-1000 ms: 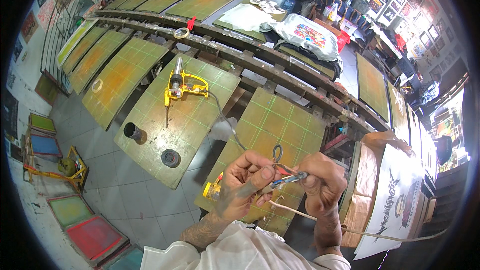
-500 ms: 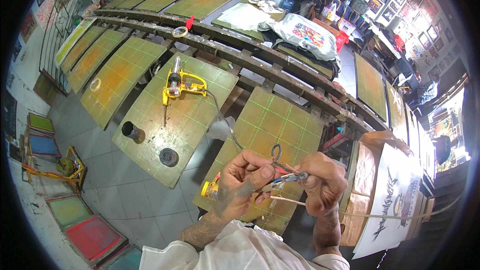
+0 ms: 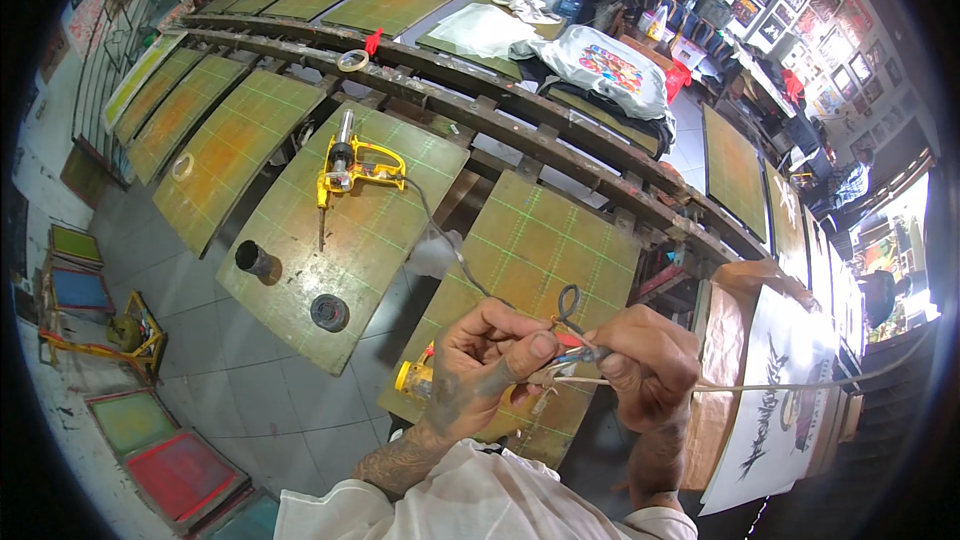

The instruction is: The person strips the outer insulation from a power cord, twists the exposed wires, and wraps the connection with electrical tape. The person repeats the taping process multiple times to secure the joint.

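Two bare hands: raised above the near olive-green board with bright green grid lines [image 3: 540, 240], fingertips close together.
Left hand [image 3: 490, 355]: thumb and bent fingers pinched around thin coloured wires, orange-red and blue [image 3: 568, 340].
Right hand [image 3: 650, 360]: thumb and forefinger nipping a dark grey sheath end [image 3: 598, 352] where the wires meet it; the exact contact is partly covered.
Wires' place: between the hands, just below a dark grey loop of cord [image 3: 569, 300].
Off-white thin cable [image 3: 760, 386]: leads from the left fingers, passes behind the right hand and runs toward the right edge.
Yellow pistol-shaped heat gun with silver nozzle [image 3: 340, 162]: lying on the next board to the left, its grey cord leading toward the left hand.
Step in hand, as judged: wire ends being sorted or joined.
Next move calls for: a steady left pinch, small right fingertip turns, colours kept apart.
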A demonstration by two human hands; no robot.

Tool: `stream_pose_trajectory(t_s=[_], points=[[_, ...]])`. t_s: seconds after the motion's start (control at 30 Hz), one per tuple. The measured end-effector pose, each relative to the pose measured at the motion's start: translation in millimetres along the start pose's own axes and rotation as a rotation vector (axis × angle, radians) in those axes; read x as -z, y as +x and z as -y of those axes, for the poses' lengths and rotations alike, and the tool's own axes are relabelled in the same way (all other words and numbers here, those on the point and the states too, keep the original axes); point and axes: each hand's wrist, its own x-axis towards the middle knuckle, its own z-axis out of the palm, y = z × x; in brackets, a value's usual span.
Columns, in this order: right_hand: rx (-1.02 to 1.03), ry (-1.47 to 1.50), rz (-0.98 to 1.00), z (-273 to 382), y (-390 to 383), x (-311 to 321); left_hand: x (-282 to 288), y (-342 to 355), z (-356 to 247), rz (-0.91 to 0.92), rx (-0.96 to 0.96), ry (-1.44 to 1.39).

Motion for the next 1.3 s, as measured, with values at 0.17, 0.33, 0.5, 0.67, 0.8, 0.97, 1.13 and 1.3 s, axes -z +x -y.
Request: stream_pose_trajectory(t_s=[0.17,0.33,0.5,0.67,0.8,0.97,1.13,1.3], points=[[-0.044,-0.029,-0.011,4,1,2,-1,-1,2,-0.055,-0.013,0.102],[0.01,-0.147,0.035,12,3,10,-8,-2,4,-0.09,-0.091,0.119],[0.017,-0.193,0.087,13,8,16,-9,-5,7,-0.038,-0.149,0.065],[-0.054,-0.129,0.068,12,8,13,-1,-5,9,0.054,-0.126,-0.07],[-0.1,0.033,0.104,8,7,11,6,-4,11,0.116,-0.168,0.007],[-0.246,0.076,0.05,12,5,6,1,-15,-4,0.077,-0.07,-0.048],[-0.146,-0.105,0.007,22,0,-10,3,-23,6,0.024,-0.33,0.456],[0.032,-0.334,-0.011,33,-6,-28,11,-23,16,-0.118,-0.475,0.521]])
